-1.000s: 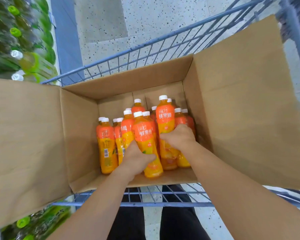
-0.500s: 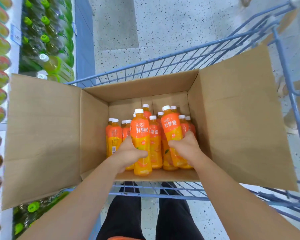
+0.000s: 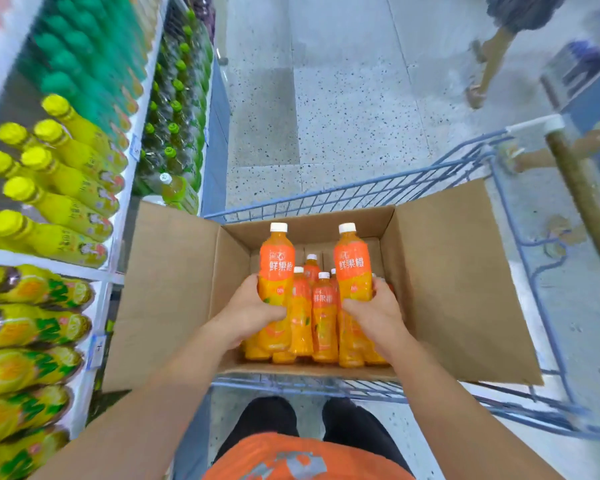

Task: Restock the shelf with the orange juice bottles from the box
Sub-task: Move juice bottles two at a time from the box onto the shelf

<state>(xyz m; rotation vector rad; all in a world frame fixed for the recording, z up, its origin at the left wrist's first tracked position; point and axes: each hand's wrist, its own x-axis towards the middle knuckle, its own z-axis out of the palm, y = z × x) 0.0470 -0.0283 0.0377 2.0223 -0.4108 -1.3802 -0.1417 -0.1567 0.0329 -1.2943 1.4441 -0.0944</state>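
Fingers (image 3: 378,289) of right hand (image 3: 374,315) wrap one orange juice bottle (image 3: 352,265); left hand (image 3: 248,313) grips second bottle (image 3: 277,268). Both held upright above others in cardboard box (image 3: 447,271), probably ready for shelf (image 3: 49,265) at left.

Left hand (image 3: 253,311) raised its orange juice bottle (image 3: 276,268) above those left in box (image 3: 440,278), right hand (image 3: 374,313) raised second bottle (image 3: 352,263) likewise, shelf (image 3: 118,216) came further into view

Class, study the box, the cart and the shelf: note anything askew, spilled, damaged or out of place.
Nothing spilled or damaged. The left hand holds one orange juice bottle upright over the box, the right hand another. One white-capped bottle among green-capped bottles on the shelf may be misplaced.
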